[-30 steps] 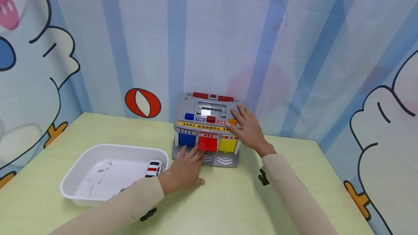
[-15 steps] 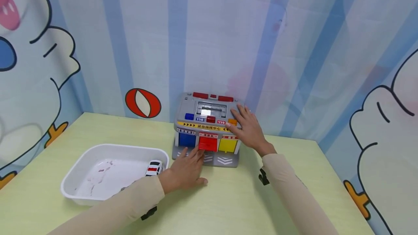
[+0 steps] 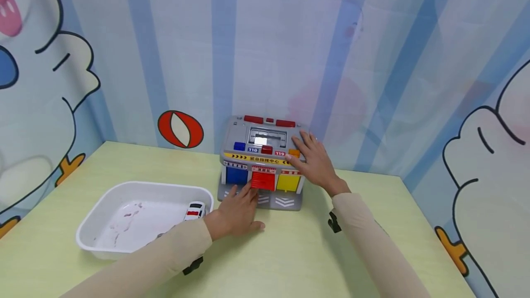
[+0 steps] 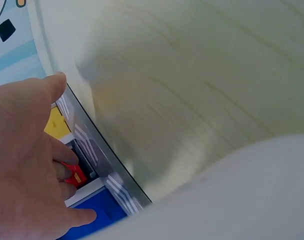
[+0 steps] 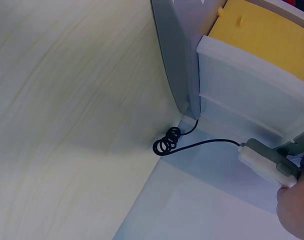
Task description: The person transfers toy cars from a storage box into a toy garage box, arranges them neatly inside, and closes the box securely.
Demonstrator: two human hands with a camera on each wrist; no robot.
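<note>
A grey toy station [image 3: 265,159] has blue [image 3: 237,176], red [image 3: 262,180] and yellow [image 3: 288,183] doors. My left hand [image 3: 237,210] reaches its fingers to the bottom of the red door. The left wrist view shows the fingers of my left hand [image 4: 29,165] by a red piece with a yellow mark [image 4: 77,175] in the dark middle bay; whether they hold it is hidden. My right hand [image 3: 315,162] rests, fingers spread, on the roof's right edge. In the right wrist view, part of my right hand [image 5: 294,205] shows beside a grey-white handset [image 5: 269,162].
A white tray [image 3: 145,185] stands left of the station, with a white toy car [image 3: 195,210] at its right end, partly behind the left forearm. A coiled black cord [image 5: 167,141] runs from the handset beside the station. A striped curtain [image 3: 273,49] hangs behind the table.
The head view has shifted slightly. My left thumb has moved a little to the right; my right hand stays on the roof.
</note>
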